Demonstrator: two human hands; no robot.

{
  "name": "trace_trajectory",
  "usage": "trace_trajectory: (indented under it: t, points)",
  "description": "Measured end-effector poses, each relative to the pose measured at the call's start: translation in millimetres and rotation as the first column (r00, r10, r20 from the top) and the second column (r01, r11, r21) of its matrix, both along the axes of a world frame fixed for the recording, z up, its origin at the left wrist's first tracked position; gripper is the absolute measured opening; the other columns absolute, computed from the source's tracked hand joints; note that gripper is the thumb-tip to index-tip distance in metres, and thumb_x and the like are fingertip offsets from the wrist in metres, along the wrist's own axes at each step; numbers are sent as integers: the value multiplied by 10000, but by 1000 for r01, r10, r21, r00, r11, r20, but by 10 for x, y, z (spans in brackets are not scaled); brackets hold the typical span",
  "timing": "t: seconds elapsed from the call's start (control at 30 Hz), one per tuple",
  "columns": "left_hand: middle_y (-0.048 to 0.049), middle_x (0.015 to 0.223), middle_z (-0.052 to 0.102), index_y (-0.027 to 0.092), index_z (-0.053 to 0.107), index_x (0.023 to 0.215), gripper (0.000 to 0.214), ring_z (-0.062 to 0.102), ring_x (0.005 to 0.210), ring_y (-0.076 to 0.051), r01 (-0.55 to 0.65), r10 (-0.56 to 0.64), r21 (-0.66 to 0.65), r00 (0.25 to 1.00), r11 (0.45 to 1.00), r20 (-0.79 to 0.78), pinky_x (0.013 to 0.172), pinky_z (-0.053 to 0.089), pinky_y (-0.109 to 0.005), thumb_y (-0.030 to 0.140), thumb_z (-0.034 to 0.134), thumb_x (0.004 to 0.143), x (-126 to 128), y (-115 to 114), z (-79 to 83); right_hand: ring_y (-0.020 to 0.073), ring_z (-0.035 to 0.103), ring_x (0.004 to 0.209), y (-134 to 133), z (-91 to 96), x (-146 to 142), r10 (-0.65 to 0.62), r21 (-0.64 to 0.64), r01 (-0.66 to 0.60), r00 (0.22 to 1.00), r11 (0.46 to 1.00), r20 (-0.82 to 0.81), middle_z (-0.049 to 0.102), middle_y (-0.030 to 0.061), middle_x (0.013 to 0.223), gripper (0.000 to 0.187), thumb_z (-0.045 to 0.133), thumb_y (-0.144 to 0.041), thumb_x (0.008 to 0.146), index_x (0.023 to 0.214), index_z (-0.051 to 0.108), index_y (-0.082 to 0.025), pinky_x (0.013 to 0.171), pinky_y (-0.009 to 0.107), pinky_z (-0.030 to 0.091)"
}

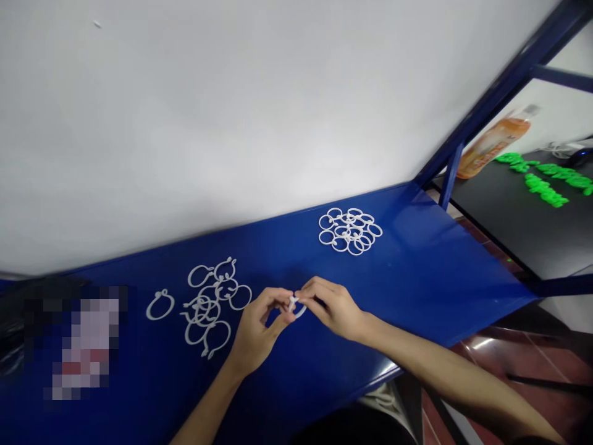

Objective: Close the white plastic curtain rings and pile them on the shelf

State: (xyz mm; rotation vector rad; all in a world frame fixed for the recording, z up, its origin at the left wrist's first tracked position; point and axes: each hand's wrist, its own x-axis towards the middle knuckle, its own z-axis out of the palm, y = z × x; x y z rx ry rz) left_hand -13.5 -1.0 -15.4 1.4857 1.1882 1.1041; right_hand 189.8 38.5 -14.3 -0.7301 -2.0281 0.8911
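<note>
A small white plastic ring (300, 309) is held between both hands over the blue table (287, 247). My left hand (264, 321) pinches it with thumb and fingers from the left. From the right, my right hand (331, 306) grips its upper part with the fingertips. Fingers partly cover the ring, so whether its ends are joined I cannot tell. Left of my hands lies a loose group of white rings (204, 312), several with open ends, and a single ring (160, 305) sits apart from them. Beyond my right hand is a pile of rings (348, 232) that look closed.
A white wall (231, 123) rises behind the table. On the left lie a dark bag (13, 327) and a blurred-out item (88, 346). A blue metal frame (451, 173) stands at right; past it are an orange bottle (495, 145) and green bundles (546, 188) on a dark table (504, 222).
</note>
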Motion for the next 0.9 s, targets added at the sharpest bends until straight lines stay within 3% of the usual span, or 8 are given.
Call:
trace_trajectory:
  t: [0.23,0.33,0.47,0.57,0.67,0.73,0.8,0.9]
  points:
    - [-25,942,741,219,683,992,146,705,864,-164,39,-54,-83,981,996,-184,777,568,-290,335,615,939,10,-1,-21,139,645,868,53,12,36,-50,27,51,998,998,-35,621,75,1039,119,566,-205,988,1066,656,-206,763,287,571]
    - [-1,826,719,221,690,859,110,680,764,-147,23,8,101,955,995,-296,701,547,-264,310,657,914,33,8,-1,136,616,811,34,44,45,-66,10,66,998,998,-6,578,88,1081,227,628,-276,951,1168,636,-208,711,290,581]
    - [17,751,680,232,679,832,64,638,731,-137,92,103,428,905,899,-412,719,535,-267,229,686,896,66,-2,-17,172,642,899,2,77,50,29,44,-32,996,999,81,631,87,1027,244,617,-321,966,1171,622,-189,776,316,583]
    - [11,807,694,244,691,919,71,643,780,-147,128,174,529,858,839,-483,772,539,-285,179,677,897,48,-6,-29,163,662,881,35,74,60,64,83,-73,993,994,103,673,73,961,136,540,-259,1007,1052,640,-179,777,298,575]
    - [-43,1024,712,248,683,1101,211,667,952,-189,97,284,579,799,809,-530,894,535,-340,176,659,904,-54,23,-16,168,673,894,195,63,146,-25,135,8,992,991,122,701,72,973,135,513,-241,1018,1041,635,-189,792,310,573]
    - [-89,1164,683,235,662,1184,271,642,1073,-234,34,394,593,717,805,-576,983,502,-406,206,639,916,-174,67,-4,180,676,902,383,61,269,-200,190,170,968,967,150,713,72,998,131,519,-254,1016,1049,636,-206,812,337,565]
    - [-129,1226,652,207,663,1199,278,602,1138,-288,-53,495,571,568,820,-658,1020,465,-477,265,610,932,-317,126,0,200,675,907,610,65,434,-418,255,369,892,894,173,722,68,985,115,538,-261,1004,1014,646,-221,826,364,548]
    - [-182,1317,599,161,648,1238,354,526,1222,-369,-181,491,457,339,871,-803,1003,433,-548,344,530,959,-519,206,-14,230,652,914,927,69,685,-599,285,543,781,790,175,719,78,968,112,577,-275,974,921,653,-213,827,379,521]
